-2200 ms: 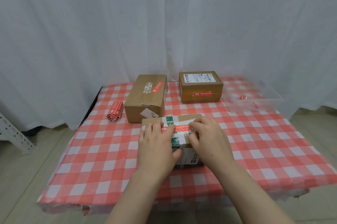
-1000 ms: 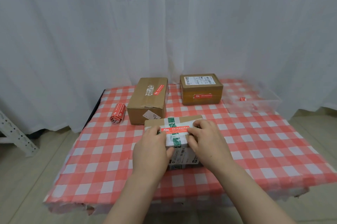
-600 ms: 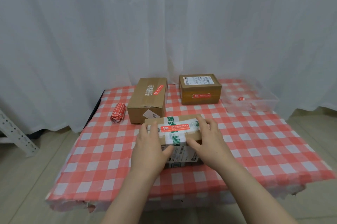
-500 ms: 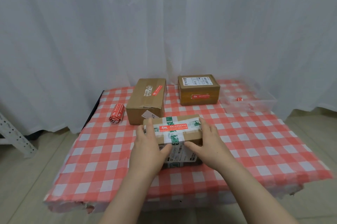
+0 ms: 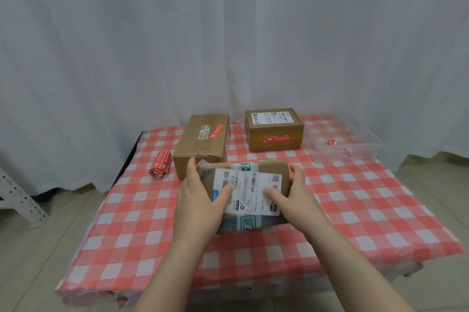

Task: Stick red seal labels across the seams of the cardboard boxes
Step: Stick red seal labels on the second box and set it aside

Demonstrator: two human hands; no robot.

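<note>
Cardboard boxes, three of them, are on the red-and-white checked tabletop [image 5: 368, 197]. The near box [image 5: 272, 167] is at the front middle, tipped up so that a face with a white shipping label [image 5: 248, 192] and a strip of green-and-white tape [image 5: 247, 222] looks toward the camera; whether its lower edge touches the cloth cannot be told. The left hand [image 5: 200, 200] grips its left side, fingers up along the edge and thumb lying on the label. The right hand [image 5: 297, 200] grips the right side the same way, thumb on the label's other end. Behind it, the left box [image 5: 200, 156] lies lengthwise with a red seal label [image 5: 215, 132] on its top, and the right box [image 5: 274, 131] carries a red seal on its front face [image 5: 276, 139]. A roll of red labels [image 5: 160, 167] lies just left of the left box. A clear plastic tray [image 5: 342, 154] at the far right holds a small red piece [image 5: 331, 142]. A white curtain [image 5: 228, 32] hangs behind.
</note>
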